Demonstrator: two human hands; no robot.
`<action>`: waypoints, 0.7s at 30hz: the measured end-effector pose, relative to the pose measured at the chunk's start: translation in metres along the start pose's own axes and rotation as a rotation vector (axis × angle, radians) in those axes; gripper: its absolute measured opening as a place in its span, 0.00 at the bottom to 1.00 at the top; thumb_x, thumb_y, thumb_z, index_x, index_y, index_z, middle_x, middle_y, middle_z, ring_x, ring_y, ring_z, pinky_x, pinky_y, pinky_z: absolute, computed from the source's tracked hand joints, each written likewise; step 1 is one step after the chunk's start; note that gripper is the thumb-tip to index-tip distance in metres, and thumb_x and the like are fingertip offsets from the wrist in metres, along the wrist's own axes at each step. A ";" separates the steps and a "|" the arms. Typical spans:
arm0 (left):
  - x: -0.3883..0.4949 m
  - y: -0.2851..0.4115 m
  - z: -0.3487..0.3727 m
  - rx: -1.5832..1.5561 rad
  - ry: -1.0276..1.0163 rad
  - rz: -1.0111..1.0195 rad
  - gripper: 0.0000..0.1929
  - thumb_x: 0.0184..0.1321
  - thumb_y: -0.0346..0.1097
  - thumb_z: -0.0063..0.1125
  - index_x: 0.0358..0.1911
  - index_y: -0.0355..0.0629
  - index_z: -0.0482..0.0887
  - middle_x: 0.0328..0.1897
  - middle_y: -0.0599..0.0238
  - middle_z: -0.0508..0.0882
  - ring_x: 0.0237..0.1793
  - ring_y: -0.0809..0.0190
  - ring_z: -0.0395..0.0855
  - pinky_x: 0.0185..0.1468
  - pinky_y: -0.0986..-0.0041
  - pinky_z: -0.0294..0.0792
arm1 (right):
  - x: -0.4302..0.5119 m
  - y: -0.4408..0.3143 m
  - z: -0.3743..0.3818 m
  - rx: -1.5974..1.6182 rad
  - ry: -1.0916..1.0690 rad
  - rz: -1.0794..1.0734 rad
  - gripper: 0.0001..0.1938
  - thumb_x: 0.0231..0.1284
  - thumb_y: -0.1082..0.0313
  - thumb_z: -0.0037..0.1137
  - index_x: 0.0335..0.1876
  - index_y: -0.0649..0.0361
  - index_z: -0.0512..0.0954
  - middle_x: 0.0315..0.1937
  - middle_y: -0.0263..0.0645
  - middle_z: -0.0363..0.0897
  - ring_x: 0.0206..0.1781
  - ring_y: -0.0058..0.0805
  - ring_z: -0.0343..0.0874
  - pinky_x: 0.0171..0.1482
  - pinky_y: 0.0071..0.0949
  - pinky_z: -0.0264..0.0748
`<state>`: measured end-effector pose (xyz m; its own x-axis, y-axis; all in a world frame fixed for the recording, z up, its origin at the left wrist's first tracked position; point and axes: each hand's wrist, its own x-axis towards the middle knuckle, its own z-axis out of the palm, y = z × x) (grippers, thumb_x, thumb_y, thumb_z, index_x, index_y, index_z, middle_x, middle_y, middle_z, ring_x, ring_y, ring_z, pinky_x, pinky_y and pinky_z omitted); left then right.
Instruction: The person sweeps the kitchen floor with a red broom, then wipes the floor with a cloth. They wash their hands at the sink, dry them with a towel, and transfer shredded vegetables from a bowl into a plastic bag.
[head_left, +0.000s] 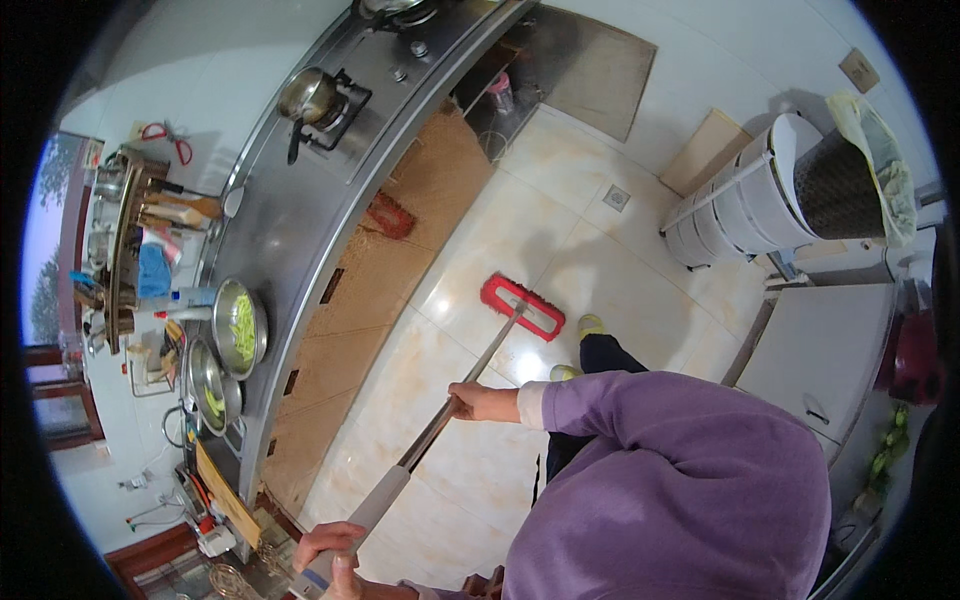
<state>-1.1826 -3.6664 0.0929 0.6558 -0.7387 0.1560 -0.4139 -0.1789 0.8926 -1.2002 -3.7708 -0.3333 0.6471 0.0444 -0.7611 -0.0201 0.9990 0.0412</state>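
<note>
A flat mop with a red-rimmed head (523, 306) rests on the tiled floor, just ahead of two feet in yellow-green footwear (591, 325). Its metal pole (431, 433) slants down to the lower left and ends in a grey grip. My right hand (472, 401) is closed around the middle of the pole. Nearer the pole's end, my left hand (330, 551) wraps around the grey grip, its fingers and thumb on opposite sides. Purple sleeves cover both arms.
A steel counter (300, 217) over brown cabinets (360, 307) runs along the left, with a pot (309, 95) on its stove and bowls of cut green food (240, 330). A white round-sided rack (735, 199) and white cabinet (817, 360) stand right. A drain (616, 198) is in the floor.
</note>
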 end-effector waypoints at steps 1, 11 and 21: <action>-0.003 0.000 -0.002 -0.033 0.059 0.040 0.17 0.59 0.47 0.56 0.32 0.37 0.76 0.30 0.55 0.81 0.23 0.70 0.64 0.27 0.79 0.54 | 0.000 0.001 0.003 -0.012 0.035 -0.020 0.07 0.57 0.63 0.52 0.30 0.57 0.72 0.22 0.36 0.75 0.21 0.30 0.76 0.24 0.32 0.79; 0.035 -0.081 0.053 -0.278 -0.142 -0.108 0.09 0.49 0.35 0.59 0.29 0.36 0.78 0.34 0.49 0.84 0.38 0.57 0.79 0.47 0.66 0.70 | 0.034 -0.185 -0.072 -0.103 0.273 -0.447 0.05 0.55 0.64 0.52 0.29 0.54 0.73 0.22 0.36 0.72 0.20 0.28 0.72 0.21 0.31 0.72; 0.109 -0.171 0.236 -0.441 -0.118 -0.287 0.06 0.57 0.24 0.60 0.36 0.40 0.77 0.44 0.57 0.83 0.40 0.66 0.78 0.43 0.75 0.71 | 0.118 -0.386 -0.175 -0.019 0.389 -0.696 0.10 0.58 0.76 0.46 0.21 0.58 0.67 0.15 0.39 0.68 0.15 0.33 0.68 0.20 0.33 0.69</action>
<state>-1.1893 -3.8699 -0.1426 0.6176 -0.7727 -0.1467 0.0929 -0.1135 0.9892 -1.2491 -4.1494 -0.5521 0.2040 -0.5924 -0.7794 0.2754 0.7987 -0.5350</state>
